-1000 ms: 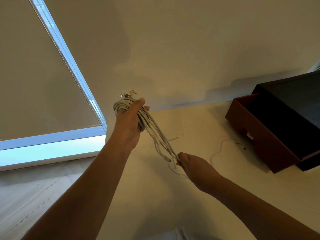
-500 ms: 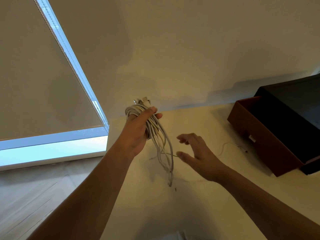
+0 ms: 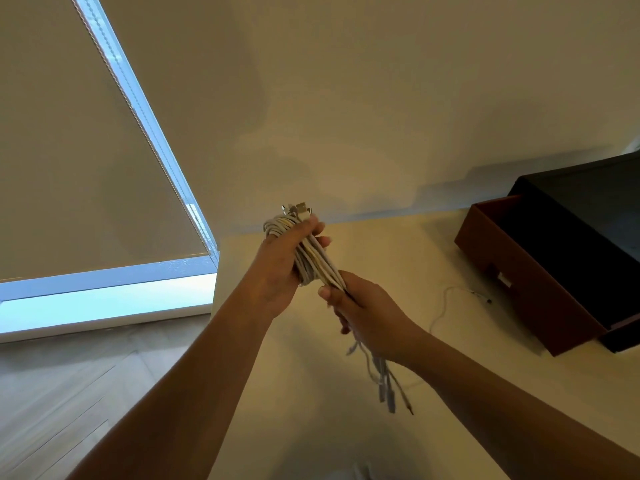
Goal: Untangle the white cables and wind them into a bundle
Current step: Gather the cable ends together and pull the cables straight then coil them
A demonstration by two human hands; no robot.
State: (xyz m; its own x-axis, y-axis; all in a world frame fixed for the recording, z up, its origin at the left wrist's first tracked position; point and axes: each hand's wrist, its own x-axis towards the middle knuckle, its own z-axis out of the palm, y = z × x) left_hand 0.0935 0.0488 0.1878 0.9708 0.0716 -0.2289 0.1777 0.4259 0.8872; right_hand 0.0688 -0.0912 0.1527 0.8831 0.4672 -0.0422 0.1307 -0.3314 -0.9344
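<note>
The left hand, at the centre of the frame, is gripping the white cables, its fingers curling round the coiled bundle while plugs are poking out above. Just below and to the right, the right hand is clasping the strands trailing from the coil. Their loose ends are hanging blurred beneath it. One thin stray cable is lying on the counter, near a dark brown box at the right edge.
</note>
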